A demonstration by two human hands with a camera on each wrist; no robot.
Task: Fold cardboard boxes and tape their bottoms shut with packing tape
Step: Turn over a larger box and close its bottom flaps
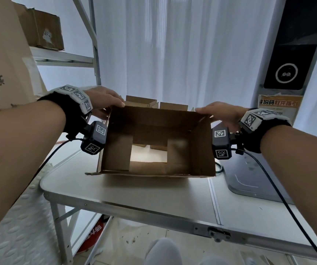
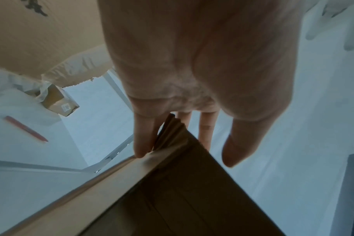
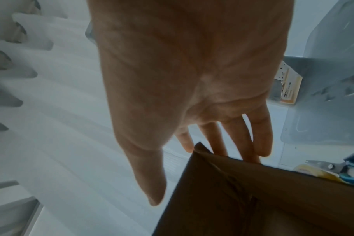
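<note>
Squaring box: our left hand and right hand, fingers straight, press its far corners. We advise even pressure.

a: centre of the head view?
b: cardboard box, on or just above the table, contact unclear; left hand at its upper left corner, right hand at its upper right.
a: upper left?
b: shelf rack with a carton on it; curtain behind everything.
a: upper right?
b: tall panel, notice just below.
a: right wrist view?
b: lower right, beyond the box wall: tape roll, scissors just beside.
a: left wrist view?
b: pen at middle left, small parcel above and right of it.
</note>
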